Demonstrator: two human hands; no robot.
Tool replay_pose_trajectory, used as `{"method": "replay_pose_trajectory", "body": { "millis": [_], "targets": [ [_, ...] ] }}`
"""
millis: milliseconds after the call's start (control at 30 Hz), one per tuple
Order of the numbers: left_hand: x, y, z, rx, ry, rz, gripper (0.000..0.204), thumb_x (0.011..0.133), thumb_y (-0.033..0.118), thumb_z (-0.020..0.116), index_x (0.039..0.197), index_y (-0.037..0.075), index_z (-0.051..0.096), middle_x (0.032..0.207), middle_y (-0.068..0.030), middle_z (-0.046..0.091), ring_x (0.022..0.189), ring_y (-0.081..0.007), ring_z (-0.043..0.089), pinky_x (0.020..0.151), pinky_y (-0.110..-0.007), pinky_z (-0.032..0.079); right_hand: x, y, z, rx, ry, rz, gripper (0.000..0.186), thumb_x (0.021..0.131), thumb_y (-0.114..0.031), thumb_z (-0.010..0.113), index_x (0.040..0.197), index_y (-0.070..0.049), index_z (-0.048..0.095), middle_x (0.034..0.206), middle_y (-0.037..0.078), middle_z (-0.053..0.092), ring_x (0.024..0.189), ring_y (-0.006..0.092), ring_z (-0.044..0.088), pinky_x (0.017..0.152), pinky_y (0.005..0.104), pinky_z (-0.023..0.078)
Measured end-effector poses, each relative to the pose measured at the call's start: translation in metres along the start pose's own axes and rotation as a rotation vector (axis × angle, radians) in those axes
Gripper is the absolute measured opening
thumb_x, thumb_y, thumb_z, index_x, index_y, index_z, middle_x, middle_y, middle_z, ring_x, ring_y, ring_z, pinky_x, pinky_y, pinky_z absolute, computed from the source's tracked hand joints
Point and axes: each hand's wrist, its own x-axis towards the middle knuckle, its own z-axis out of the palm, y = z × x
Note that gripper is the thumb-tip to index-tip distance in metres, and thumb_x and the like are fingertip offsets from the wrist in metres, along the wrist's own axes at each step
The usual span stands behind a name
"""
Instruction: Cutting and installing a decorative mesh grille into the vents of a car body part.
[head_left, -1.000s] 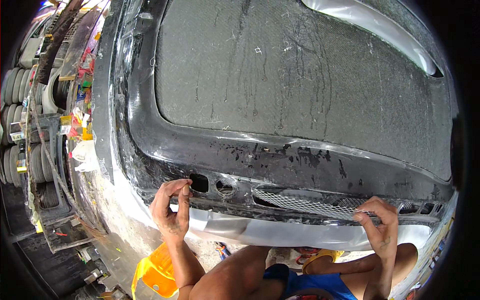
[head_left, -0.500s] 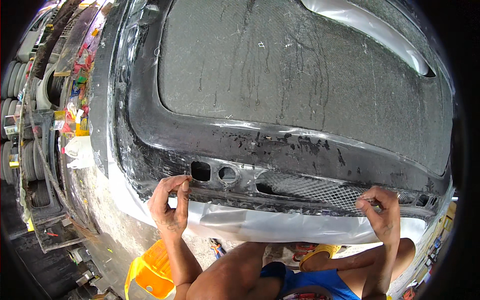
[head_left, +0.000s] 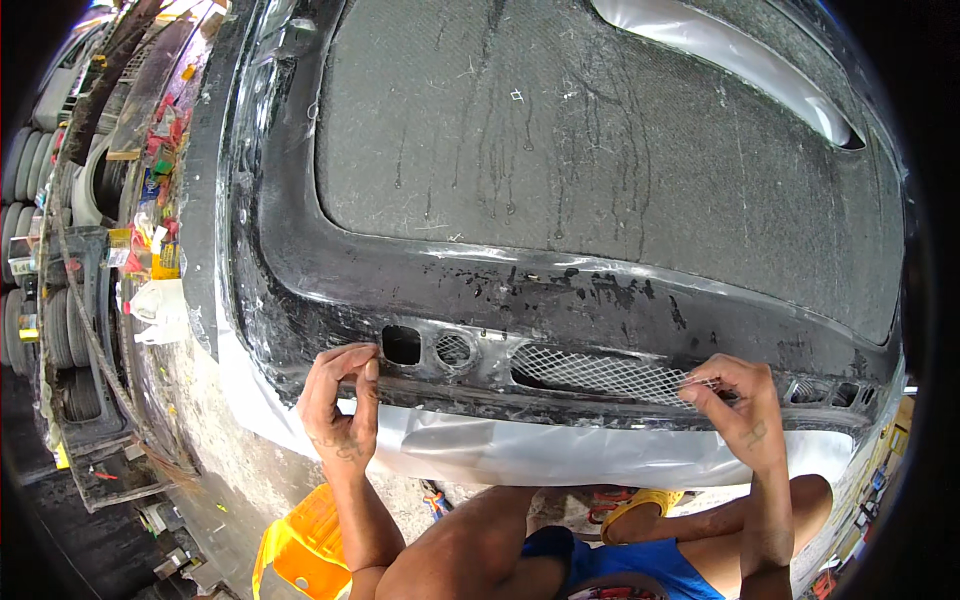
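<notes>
A large black panel (head_left: 480,268), scuffed and patched, lies before me with a row of openings along its near edge. Silver diamond-pattern mesh (head_left: 590,375) shows through the long slot, and similar mesh shows in the round hole (head_left: 455,349). With thumb and fingers pinched together, my right hand (head_left: 740,408) grips the mesh at the slot's right part. My left hand (head_left: 340,405) is closed in a pinch beside the square hole (head_left: 402,345); what its fingertips hold, if anything, is hidden.
Whitish sheeting (head_left: 480,450) hangs under the panel's near edge. An orange plastic container (head_left: 310,540) and pliers (head_left: 434,499) are on the floor near my legs. A cluttered shelf (head_left: 100,250) with tires stands at the left.
My right hand has moved left, and the mesh has shifted left with it, now filling more of the slot and showing in the round hole. My left hand has stayed nearly still.
</notes>
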Motion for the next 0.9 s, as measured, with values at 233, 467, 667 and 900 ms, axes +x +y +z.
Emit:
{"method": "replay_pose_trajectory", "body": {
  "millis": [233, 467, 667, 900],
  "targets": [
    [0.013, 0.004, 0.002, 0.232, -0.054, 0.143, 0.024, 0.082, -0.006, 0.075, 0.104, 0.005, 0.076, 0.134, -0.0161, 0.057, 0.109, -0.0274, 0.064, 0.09, -0.036, 0.052, 0.006, -0.008, 0.011, -0.181, 0.086, -0.226, 0.009, 0.084, -0.003, 0.079, 0.091, 0.001, 0.075, 0.085, 0.012, 0.074, 0.074, 0.0234, 0.07, 0.067, 0.033, 0.054],
    [0.031, 0.013, -0.004, 0.332, -0.201, 0.151, 0.025, 0.081, -0.001, 0.08, 0.104, 0.008, 0.078, 0.097, -0.0092, 0.054, 0.086, -0.0241, 0.058, 0.068, -0.034, 0.049, 0.007, -0.009, 0.012, -0.083, 0.068, -0.093, 0.01, 0.084, -0.004, 0.079, 0.093, 0.001, 0.077, 0.083, 0.012, 0.073, 0.074, 0.0205, 0.07, 0.066, 0.03, 0.052],
    [0.047, 0.022, -0.002, 0.328, -0.396, 0.053, 0.018, 0.085, 0.01, 0.081, 0.103, 0.006, 0.079, 0.074, -0.0119, 0.061, 0.061, -0.0302, 0.061, 0.056, -0.04, 0.048, 0.005, -0.011, 0.014, -0.069, 0.068, -0.006, 0.011, 0.084, -0.003, 0.079, 0.094, 0.002, 0.077, 0.083, 0.012, 0.073, 0.073, 0.0202, 0.069, 0.066, 0.0295, 0.052],
    [0.064, 0.028, -0.006, 0.445, -0.613, 0.038, 0.012, 0.087, 0.019, 0.078, 0.093, 0.009, 0.078, 0.066, -0.0161, 0.066, 0.062, -0.0376, 0.066, 0.057, -0.043, 0.052, 0.004, -0.009, 0.016, -0.068, 0.07, -0.042, 0.012, 0.085, -0.003, 0.079, 0.095, 0.002, 0.076, 0.084, 0.012, 0.073, 0.072, 0.0208, 0.069, 0.066, 0.0303, 0.052]
  ]
}}
